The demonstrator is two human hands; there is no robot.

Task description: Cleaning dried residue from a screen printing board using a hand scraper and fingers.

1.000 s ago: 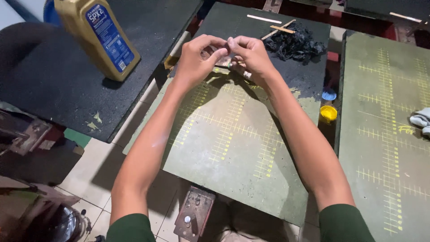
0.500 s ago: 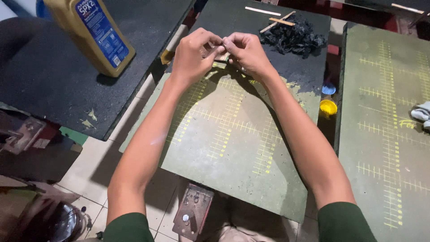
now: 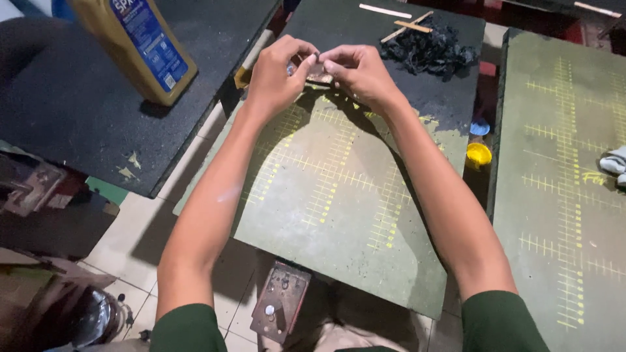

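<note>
Below you lies a worn green board marked with yellow ruled grid lines (image 3: pixel 339 189), set over pale floor tiles; your two bare arms reach across it toward its far edge, where the surface turns dark. Your left hand (image 3: pixel 277 72) and your right hand (image 3: pixel 358 72) meet above that far part of the board; both are closed in a pinch on a small flat brownish piece (image 3: pixel 318 73), held between thumbs and fingertips, raised just off the board; what the piece is made of cannot be told.

Near the far right corner of the same board sits a heap of black tangled scraps (image 3: pixel 430 47), with a pair of crossed pale wooden sticks (image 3: pixel 409 26) touching its far side; another pale stick (image 3: pixel 385 10) lies just beyond, near the far edge. Off the right edge, in the gap between boards, rest a small yellow round cap (image 3: pixel 478 155) and a small blue round cap (image 3: pixel 479 127); a second green board with yellow grid lines (image 3: pixel 567 195) stands to the right. To your left, a black rough-surfaced tabletop (image 3: pixel 72 111) carries a yellow plastic bottle with a blue label (image 3: pixel 134 45), tilted, near its far edge.
</note>
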